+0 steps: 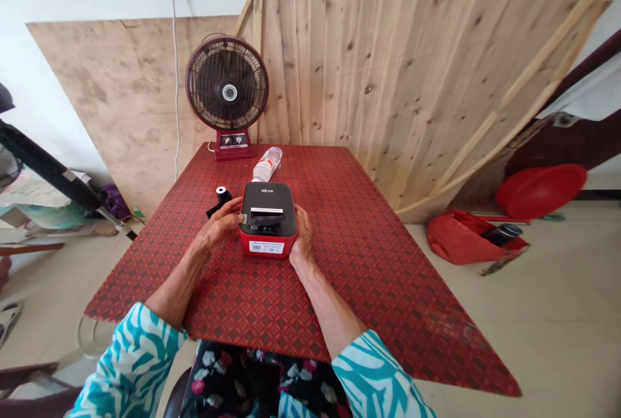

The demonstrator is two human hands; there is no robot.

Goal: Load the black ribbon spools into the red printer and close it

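Printer squared up in front of you, lid down, roll sitting outside

OK so, biggest first: the red patterned table [388, 275] has the printer on it, roughly in the middle and right in front of you. At the far edge stands the maroon desk fan [228, 85], well apart from your hands.

The red-and-black receipt printer [268, 230] looks upright, with its black lid closed and a white sticker [266, 247] facing you. Your right hand [302, 237] is cupped along its right side; can't tell if those fingers are actually gripping. Your left hand [223, 222] is loosely spread at the other side, thumb by a small grey tab [243, 218] on the lid's edge. Can't see whether you're pressing it.

Behind the printer lies a clear plastic bottle [268, 164], on its side. Beyond your left fingers is a small roll [222, 191], pale end up, probably receipt paper.

Progress-wise, I'd call it early or between steps: you've got both hands on the printer, but the lid isn't open and that roll isn't loaded. Whether there's another one inside, no idea. The white strip [266, 210] on top could be paper or just a label.
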